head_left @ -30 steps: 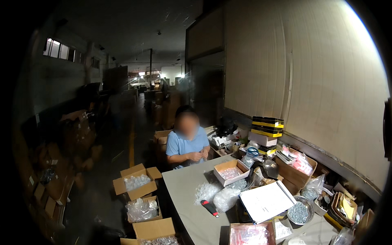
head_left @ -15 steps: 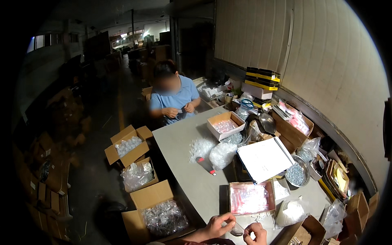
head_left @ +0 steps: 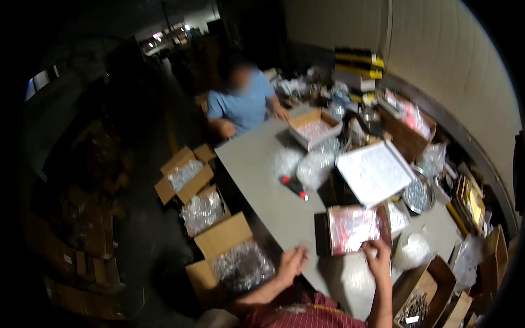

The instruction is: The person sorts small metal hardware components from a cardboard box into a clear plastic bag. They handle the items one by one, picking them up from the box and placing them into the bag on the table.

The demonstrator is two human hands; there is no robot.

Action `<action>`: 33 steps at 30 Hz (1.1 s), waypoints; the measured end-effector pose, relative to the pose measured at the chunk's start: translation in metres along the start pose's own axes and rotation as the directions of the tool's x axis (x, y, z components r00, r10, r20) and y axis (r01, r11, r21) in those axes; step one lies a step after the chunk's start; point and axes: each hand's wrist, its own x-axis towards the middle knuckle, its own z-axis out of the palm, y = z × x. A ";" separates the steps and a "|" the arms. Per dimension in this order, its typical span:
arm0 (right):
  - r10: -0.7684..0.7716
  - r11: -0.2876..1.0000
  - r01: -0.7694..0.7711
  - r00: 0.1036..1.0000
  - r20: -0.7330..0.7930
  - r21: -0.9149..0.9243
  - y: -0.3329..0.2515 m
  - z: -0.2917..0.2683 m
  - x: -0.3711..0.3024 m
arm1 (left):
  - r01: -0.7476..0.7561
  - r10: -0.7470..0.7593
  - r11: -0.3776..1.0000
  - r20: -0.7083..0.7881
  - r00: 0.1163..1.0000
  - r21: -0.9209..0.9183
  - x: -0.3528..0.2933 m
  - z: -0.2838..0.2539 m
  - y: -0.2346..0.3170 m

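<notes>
Our right hand point(head_left: 378, 259) has its fingers bent down at the near right edge of the box point(head_left: 330, 236), close to the red-and-clear packets point(head_left: 350, 227) inside; blur keeps us from telling whether they pinch one. Our left hand point(head_left: 291, 265) is over the edge of the table point(head_left: 254, 161), fingers curled in; we cannot tell what they hold. Beyond these lies a red-and-black tool point(head_left: 294, 187); right of our right fingers sits a white-filled bag point(head_left: 411, 249).
</notes>
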 end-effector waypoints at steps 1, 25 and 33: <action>-0.033 0.999 0.034 0.999 0.013 -0.033 0.024 0.004 0.019 | -0.013 -0.004 0.995 -0.172 0.985 -0.097 0.001 -0.002 0.002; 0.262 0.843 -0.171 0.959 -0.111 0.511 0.078 0.013 0.039 | -0.146 0.421 0.048 0.113 0.900 0.988 0.018 -0.114 0.039; 0.327 0.606 -0.353 0.927 0.182 0.713 0.018 0.018 -0.018 | -0.743 0.506 -0.238 0.732 0.455 0.626 0.011 0.082 0.050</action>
